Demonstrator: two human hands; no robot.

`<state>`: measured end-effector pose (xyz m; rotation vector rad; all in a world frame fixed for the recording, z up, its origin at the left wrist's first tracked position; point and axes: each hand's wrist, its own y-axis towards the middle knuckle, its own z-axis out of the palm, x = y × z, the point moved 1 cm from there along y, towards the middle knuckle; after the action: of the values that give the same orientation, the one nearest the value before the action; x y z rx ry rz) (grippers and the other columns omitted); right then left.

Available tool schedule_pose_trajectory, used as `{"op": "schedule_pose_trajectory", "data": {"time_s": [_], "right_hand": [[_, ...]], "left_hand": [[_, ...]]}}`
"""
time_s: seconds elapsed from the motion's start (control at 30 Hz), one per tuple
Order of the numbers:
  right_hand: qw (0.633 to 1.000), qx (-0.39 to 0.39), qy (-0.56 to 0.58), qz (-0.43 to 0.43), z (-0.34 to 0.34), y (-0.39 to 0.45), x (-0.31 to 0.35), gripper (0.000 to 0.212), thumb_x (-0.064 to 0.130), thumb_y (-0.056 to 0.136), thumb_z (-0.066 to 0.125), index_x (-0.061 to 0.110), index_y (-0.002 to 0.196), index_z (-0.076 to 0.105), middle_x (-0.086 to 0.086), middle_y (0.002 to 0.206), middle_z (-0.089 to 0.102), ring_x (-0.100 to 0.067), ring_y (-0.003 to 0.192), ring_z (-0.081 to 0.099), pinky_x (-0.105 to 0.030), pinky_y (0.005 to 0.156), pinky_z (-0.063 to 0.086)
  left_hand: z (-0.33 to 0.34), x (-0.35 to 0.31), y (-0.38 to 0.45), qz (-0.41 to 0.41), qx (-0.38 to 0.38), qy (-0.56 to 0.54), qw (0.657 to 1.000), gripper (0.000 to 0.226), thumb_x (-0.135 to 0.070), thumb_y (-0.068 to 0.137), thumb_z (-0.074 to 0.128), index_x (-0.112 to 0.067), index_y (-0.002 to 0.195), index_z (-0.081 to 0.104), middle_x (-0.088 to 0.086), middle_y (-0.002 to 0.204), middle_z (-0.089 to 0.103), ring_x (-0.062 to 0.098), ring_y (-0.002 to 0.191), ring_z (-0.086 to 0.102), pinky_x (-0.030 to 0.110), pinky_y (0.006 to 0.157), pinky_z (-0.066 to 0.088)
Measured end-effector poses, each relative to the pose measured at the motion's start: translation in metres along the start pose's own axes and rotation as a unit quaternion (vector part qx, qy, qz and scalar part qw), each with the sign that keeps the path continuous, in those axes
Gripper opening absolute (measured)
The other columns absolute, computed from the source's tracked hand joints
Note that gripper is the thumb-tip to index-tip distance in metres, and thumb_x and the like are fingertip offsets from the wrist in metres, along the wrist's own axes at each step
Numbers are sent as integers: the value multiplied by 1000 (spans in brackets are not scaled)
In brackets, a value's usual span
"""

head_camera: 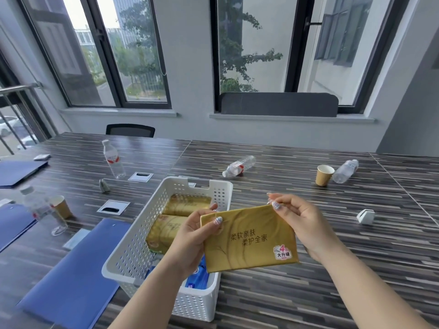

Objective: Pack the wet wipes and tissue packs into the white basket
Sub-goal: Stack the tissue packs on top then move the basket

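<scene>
Over the white basket [133, 252]'s right rim: gold tissue pack [249, 241] held up in both hands.

L hand [192, 241] pinches pack's top-left corner, R hand [304, 224] pinches top-right; pack hangs flat, long axis across the basket's width. Basket sits below & left of the grip, L hand nearer. Two gold packs [183, 205] lie in far end, blue wipes [199, 276] near end; likely needs turning to fit.
</scene>
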<state>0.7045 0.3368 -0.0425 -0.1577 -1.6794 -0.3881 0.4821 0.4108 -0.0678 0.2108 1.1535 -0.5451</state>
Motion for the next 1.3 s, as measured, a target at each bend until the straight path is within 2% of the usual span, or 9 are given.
{"op": "schedule_pose_trajectory", "data": {"time_s": [0.13, 0.3, 0.4, 0.53, 0.6, 0.67, 0.83, 1.0, 1.3], "right_hand": [[999, -13, 24, 29, 3, 9, 0, 11, 14, 88, 60, 19, 92, 68, 7, 110, 70, -9, 99, 66, -26, 84, 52], [997, -58, 37, 48, 7, 14, 5, 11, 17, 89, 60, 22, 89, 69, -2, 90, 73, -23, 90, 67, -47, 89, 53], [995, -71, 48, 48, 14, 17, 9, 7, 24, 85, 63, 22, 88, 70, -1, 87, 73, -26, 91, 67, -48, 89, 53], [998, -32, -6, 53, 22, 16, 11, 67, 53, 66, 65, 25, 125, 55, -3, 137, 53, -19, 123, 52, -31, 95, 46], [992, 53, -15, 117, 27, 15, 7, 118, 71, 47, 72, 32, 148, 24, -2, 153, 32, -22, 139, 34, -40, 109, 33], [977, 120, 18, 175, 32, 11, 0, 138, 70, 34, 81, 41, 149, 10, -2, 149, 39, -25, 133, 43, -46, 111, 33], [974, 125, 72, 174, 39, 8, -13, 72, 33, 67, 80, 32, 130, 45, -1, 120, 66, -20, 103, 66, -32, 77, 54], [979, 121, 51, 157, 45, 15, -13, 79, 51, 54, 85, 31, 125, 53, 4, 114, 71, -17, 107, 66, -39, 99, 47], [967, 147, 94, 185, 94, 21, -12, 72, 39, 58, 79, 27, 124, 53, -3, 117, 69, -25, 108, 65, -47, 98, 50]], "left_hand": [[0, -4, 7, 0, -2, -2, 1000, 24, -14, 76, 75, -8, 95, 62, 1, 128, 59, 19, 94, 69, 37, 74, 58], [-6, -11, 9, -46, 73, 58, 995, 82, -39, 66, 82, -28, 136, 42, 8, 130, 59, 25, 114, 63, 51, 92, 52], [-8, -7, 6, -87, 113, 66, 988, 75, -34, 72, 77, -19, 138, 42, 11, 128, 63, 27, 114, 62, 43, 95, 51], [-13, -4, 6, -68, 77, 48, 994, 59, -25, 75, 73, -12, 129, 51, 10, 115, 70, 20, 99, 69, 31, 83, 55], [-15, -6, 5, -59, 74, 60, 994, 60, -27, 72, 75, -12, 126, 53, 9, 112, 71, 19, 97, 68, 31, 83, 54], [-18, -5, 6, -55, 64, 59, 995, 62, -31, 68, 77, -12, 123, 56, 11, 112, 71, 22, 98, 67, 36, 88, 53], [-26, -5, 6, -74, 29, 35, 996, 41, -27, 77, 72, -11, 113, 62, 11, 104, 73, 25, 97, 65, 47, 103, 45], [-44, -9, 8, -110, 11, 64, 992, 46, -41, 78, 68, -14, 115, 65, 12, 116, 70, 29, 108, 61, 47, 107, 41], [-82, -32, -2, -124, -67, 60, 988, 50, -39, 72, 72, -9, 112, 64, 15, 109, 68, 29, 102, 61, 46, 103, 43]]}}
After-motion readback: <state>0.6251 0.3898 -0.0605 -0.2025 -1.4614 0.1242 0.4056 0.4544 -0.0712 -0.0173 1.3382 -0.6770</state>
